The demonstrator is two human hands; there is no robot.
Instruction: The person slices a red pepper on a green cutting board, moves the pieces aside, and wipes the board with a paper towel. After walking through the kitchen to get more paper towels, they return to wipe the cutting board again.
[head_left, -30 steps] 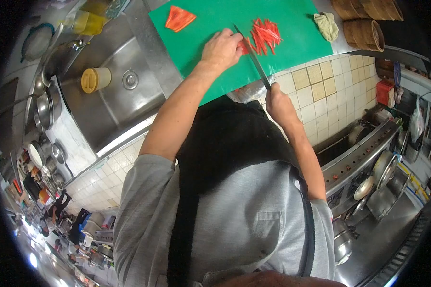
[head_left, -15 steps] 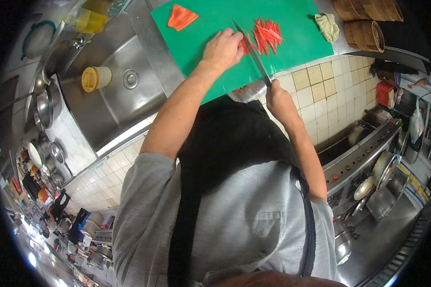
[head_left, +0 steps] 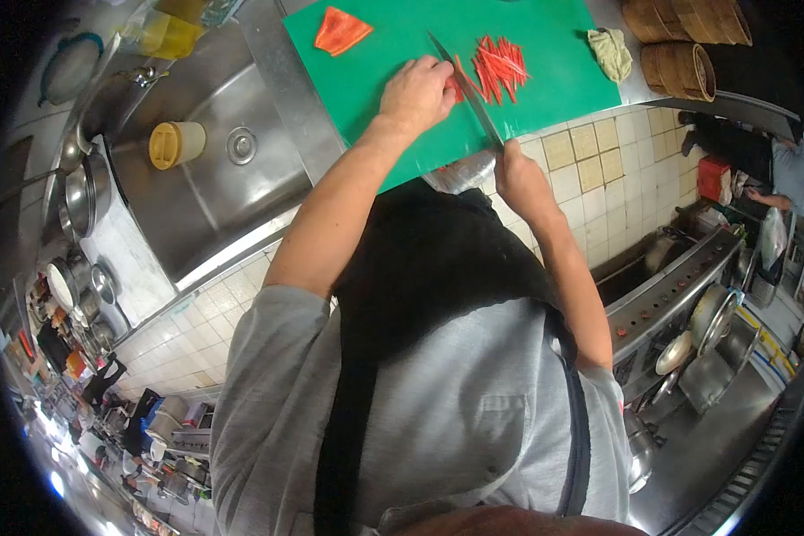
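My left hand (head_left: 417, 95) rests on the green cutting board (head_left: 375, 43), its fingers bent together over a red piece (head_left: 456, 88) that is mostly hidden. The handle of a long knife (head_left: 479, 105) is in my right hand (head_left: 524, 183), at the board's near edge. The blade lies just right of my left fingertips and points away from me. Beyond it is a pile of thin red strips (head_left: 502, 69). A larger red piece (head_left: 341, 32) lies at the board's far left.
At left is a steel sink (head_left: 214, 201) with a yellow container (head_left: 177, 145). A crumpled cloth (head_left: 609, 54) and round wooden steamers (head_left: 678, 70) stand right of the board. Another person (head_left: 791, 174) is at the far right, near the stove (head_left: 665, 308).
The knife has shifted slightly left and its handle a little toward the board. At the far right, the other person has come further into view.
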